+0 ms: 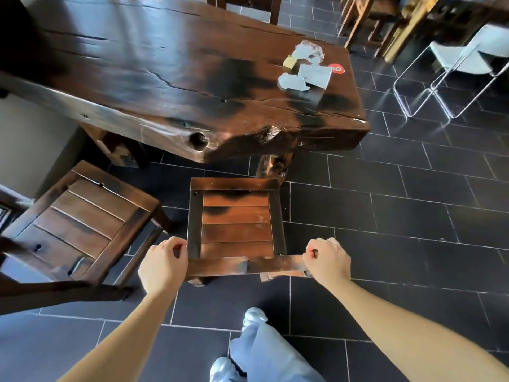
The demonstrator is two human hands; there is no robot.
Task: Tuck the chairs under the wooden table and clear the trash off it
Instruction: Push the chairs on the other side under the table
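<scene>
L hand (pixel 162 261) & R hand (pixel 327 259) are wide apart, each w/ fingers curled round one end of the back rail of the wooden chair (pixel 237 224), prob. so it pushes straight w/o twisting. The chair faces the wooden table (pixel 165 78), seat front just short of the slab edge, not yet under. 2nd chair (pixel 82 221) stands to the left, angled, also out. Trash (pixel 305 68) (crumpled wrappers, paper) lies near the tabletop's far right corner, untouched.
</scene>
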